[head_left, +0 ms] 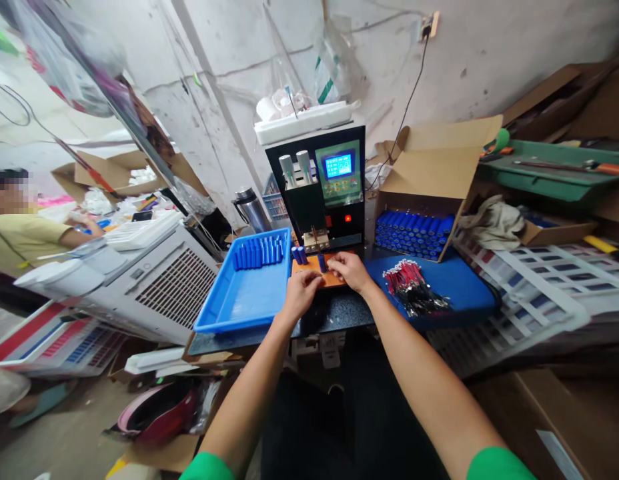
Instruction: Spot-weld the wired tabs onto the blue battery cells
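On an orange board (334, 279) at the foot of a black spot welder (309, 210), a blue battery cell (322, 263) stands upright under the electrode tips (317, 239). My right hand (350, 270) is just right of this cell, thumb and fingers pinched together. Whatever is in that pinch is too small to tell. In front of the board and to the left is my left hand (303, 291), its fingertips closed; what they hold, if anything, is hidden. Several more cells (299, 255) stand on the board's left part.
A blue tray (239, 303) with rows of cells is at left. To the right lie red and black wire leads (409, 283) on a blue mat (464, 290), before a cardboard box (429, 177) of cells. A steel flask (252, 210) stands behind the tray. A co-worker (24, 240) is far left.
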`<state>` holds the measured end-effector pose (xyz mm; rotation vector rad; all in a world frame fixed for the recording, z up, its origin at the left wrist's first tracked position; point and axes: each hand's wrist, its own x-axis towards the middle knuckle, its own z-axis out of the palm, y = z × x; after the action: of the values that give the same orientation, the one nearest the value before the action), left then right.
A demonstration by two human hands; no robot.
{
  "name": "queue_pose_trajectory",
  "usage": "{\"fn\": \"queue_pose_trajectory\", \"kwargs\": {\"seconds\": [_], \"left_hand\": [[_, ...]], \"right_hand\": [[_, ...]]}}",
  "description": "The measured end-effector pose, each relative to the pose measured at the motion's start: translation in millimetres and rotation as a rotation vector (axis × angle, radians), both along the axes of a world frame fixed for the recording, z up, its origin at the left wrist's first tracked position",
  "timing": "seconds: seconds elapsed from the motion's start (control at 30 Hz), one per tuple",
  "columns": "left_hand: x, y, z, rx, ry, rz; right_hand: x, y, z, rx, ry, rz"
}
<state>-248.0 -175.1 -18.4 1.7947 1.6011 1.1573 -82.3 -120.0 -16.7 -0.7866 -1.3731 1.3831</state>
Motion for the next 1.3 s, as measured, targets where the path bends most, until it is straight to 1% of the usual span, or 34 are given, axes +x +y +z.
{"fn": "queue_pose_trajectory", "kwargs": {"seconds": [0.07, 0.13, 0.23, 0.37, 0.43, 0.53, 0.6, 0.63, 0.73, 0.8, 0.93, 1.03, 1.1, 1.17, 1.23, 1.3], "left_hand": [[3.6, -0.1, 4.8, -0.031, -0.068, -0.022], [7.1, 1.4, 10.4, -0.032, -0.082, -0.029], [10.7, 6.0, 16.3, -0.045, -0.075, -0.035], [12.3, 7.5, 17.4, -0.045, -0.040, -0.019], [12.4, 3.7, 15.9, -0.006, -0.026, 0.002], [12.0, -4.4, 11.8, 0.141, 0.052, 0.056], [11.8, -6.9, 8.1, 0.228, 0.129, 0.041], [11.7, -6.6, 6.2, 0.247, 0.157, 0.004], [12.4, -0.6, 1.4, 0.231, 0.199, -0.148], [13.0, 4.1, -1.0, 0.221, 0.202, -0.174], [12.9, 5.3, -4.3, 0.190, 0.146, -0.111], [12.1, 0.9, -4.5, 0.148, 0.069, -0.112], [12.2, -1.4, -2.2, 0.126, 0.010, -0.099], [12.8, -1.3, 1.5, 0.102, -0.059, -0.044], [13.2, 1.8, 5.7, 0.072, -0.116, 0.026], [12.6, 7.6, 9.1, 0.043, -0.126, 0.061]], "right_hand": [[1.6, -0.4, -0.4, 0.062, -0.015, 0.056], [2.2, -0.6, -0.8, 0.126, -0.024, 0.079], [2.0, -0.6, -1.2, 0.179, -0.056, 0.068], [1.7, -0.9, -1.5, 0.201, -0.082, 0.031], [1.7, -1.2, -1.8, 0.181, -0.064, 0.021], [1.3, -1.3, -1.9, 0.085, -0.008, -0.006], [1.0, -1.1, -1.1, 0.013, 0.045, -0.032], [0.9, -0.9, -0.3, -0.020, 0.072, -0.041], [1.1, -0.2, 2.7, -0.110, 0.151, -0.062], [1.0, 0.3, 4.3, -0.153, 0.191, -0.092], [-0.2, 2.7, 3.6, -0.181, 0.225, -0.152], [-1.4, 5.3, 1.1, -0.191, 0.233, -0.166], [-1.9, 6.6, -0.1, -0.189, 0.220, -0.167], [-2.3, 7.3, -0.4, -0.180, 0.203, -0.164], [-2.6, 7.3, 0.0, -0.169, 0.196, -0.165], [-2.9, 7.1, 0.5, -0.155, 0.200, -0.170]]}}
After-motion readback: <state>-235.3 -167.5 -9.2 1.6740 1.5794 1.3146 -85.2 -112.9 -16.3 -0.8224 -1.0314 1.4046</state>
